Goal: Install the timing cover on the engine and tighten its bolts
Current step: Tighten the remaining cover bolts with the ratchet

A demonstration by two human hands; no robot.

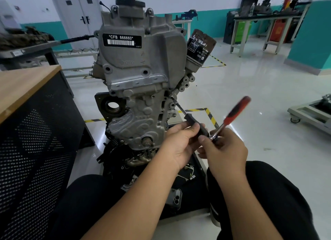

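Both hands work the tools: left hand (180,141) grips the extension (192,122), right hand (223,150) pinches the ratchet (232,114); timing cover (139,118) seated, bolt-tightening apparently unfinished

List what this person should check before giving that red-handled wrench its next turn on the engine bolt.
1. Cover sits on engine: ok.
2. Tool tip on the bolt at the cover's right edge: ok, seems seated.
3. Left hand steadies the black extension: ok.
4. Right hand holds the wrench near its head: ok.
5. Bolt tightness: cannot tell.
6. Other bolts fitted: cannot tell.
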